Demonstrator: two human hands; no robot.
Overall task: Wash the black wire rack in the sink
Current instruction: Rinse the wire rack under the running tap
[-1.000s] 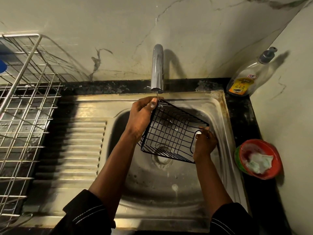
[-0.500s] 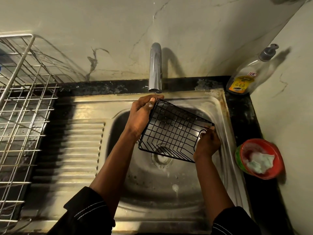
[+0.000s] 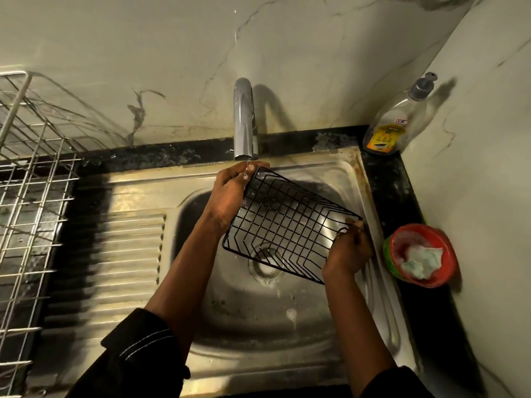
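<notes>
The black wire rack [image 3: 290, 222] hangs tilted above the steel sink [image 3: 258, 311], its far left corner just under the tap [image 3: 244, 119]. A thin stream of water falls from the spout onto that corner. My left hand [image 3: 230, 193] grips the rack's upper left edge, fingers curled round the wire. At the lower right end, my right hand [image 3: 349, 251] holds the rack's loop handle. The drain [image 3: 265, 264] shows through the wires below.
A silver wire dish rack [image 3: 31, 179] stands on the left beside the ribbed drainboard [image 3: 115, 259]. A dish soap bottle [image 3: 402, 119] leans in the back right corner. A red bowl [image 3: 422, 255] with a soapy sponge sits on the black counter right of the sink.
The rack has swung slightly, its right end moving further right and lower, with my right hand following. My left hand stays under the tap, water still running.
</notes>
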